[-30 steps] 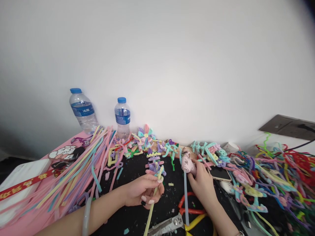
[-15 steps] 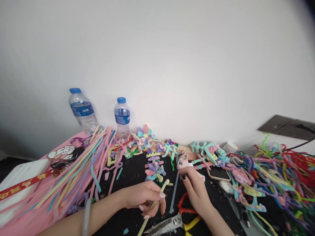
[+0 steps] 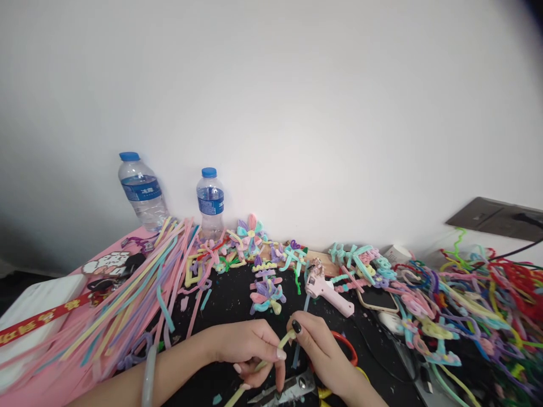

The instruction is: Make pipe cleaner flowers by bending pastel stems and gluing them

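Note:
A pale yellow pipe cleaner (image 3: 234, 397) runs through the fingers of my left hand (image 3: 248, 349), its tail hanging toward the bottom edge. My right hand (image 3: 320, 349) pinches the upper end of the same stem, close beside my left fingertips. Beneath the hands lie scissors (image 3: 292, 389) with red and yellow handles, partly covered by my right hand. A pink hot glue gun (image 3: 328, 294) rests just beyond, with a translucent glue stick (image 3: 296, 356) near it. In front of my hands sits a flower figure (image 3: 268, 295) of purple, pink and blue pipe cleaners.
Long pastel pipe cleaners (image 3: 139, 288) fan out at the left over a pink surface. Two water bottles (image 3: 211, 202) stand by the wall. Tangled colored stems (image 3: 479, 305) heap up at the right, near a phone (image 3: 379, 299) and a wall socket (image 3: 494, 219).
My right hand has come away from the glue gun, moving left and down to the pipe cleaner's upper end. My left hand keeps its hold, shifted slightly.

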### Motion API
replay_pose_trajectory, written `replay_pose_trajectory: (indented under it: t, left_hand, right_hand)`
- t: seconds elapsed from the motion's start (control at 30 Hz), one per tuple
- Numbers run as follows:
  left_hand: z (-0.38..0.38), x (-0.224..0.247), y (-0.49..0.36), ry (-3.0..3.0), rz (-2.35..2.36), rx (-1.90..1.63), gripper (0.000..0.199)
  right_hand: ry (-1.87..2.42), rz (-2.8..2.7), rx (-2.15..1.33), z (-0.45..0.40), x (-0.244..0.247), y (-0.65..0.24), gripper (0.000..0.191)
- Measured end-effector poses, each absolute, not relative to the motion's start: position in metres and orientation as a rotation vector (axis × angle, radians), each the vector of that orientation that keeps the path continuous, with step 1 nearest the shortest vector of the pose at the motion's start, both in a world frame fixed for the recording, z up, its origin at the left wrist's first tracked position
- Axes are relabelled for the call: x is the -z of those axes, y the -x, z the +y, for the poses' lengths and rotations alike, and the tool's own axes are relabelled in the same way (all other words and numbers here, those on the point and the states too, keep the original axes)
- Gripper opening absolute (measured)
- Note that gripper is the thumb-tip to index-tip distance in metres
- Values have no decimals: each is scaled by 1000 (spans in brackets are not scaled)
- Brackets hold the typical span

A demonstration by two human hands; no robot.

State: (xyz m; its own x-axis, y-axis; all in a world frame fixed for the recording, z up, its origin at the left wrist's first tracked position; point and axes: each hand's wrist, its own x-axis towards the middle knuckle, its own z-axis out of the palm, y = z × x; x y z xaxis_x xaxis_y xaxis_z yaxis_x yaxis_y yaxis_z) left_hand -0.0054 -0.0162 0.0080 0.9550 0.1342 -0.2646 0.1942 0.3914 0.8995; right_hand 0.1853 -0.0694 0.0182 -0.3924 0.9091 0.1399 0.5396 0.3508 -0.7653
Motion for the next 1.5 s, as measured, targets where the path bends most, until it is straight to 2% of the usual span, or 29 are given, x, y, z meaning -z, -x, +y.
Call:
replay_pose_trajectory:
  t: [0.73, 1.07, 1.5]
  left_hand:
    - [-16, -5, 5, -1175, 312, 26, 32]
    - [-16, -7, 4, -1177, 334, 18, 33]
    - [-14, -1, 4, -1172, 300, 28, 33]
  right_hand:
    - [1223, -2123, -859, -64, -10, -182, 23]
    - [1164, -2045, -933, -65, -16, -183, 25]
    - [1207, -2136, -803, -65, -11, -181, 21]
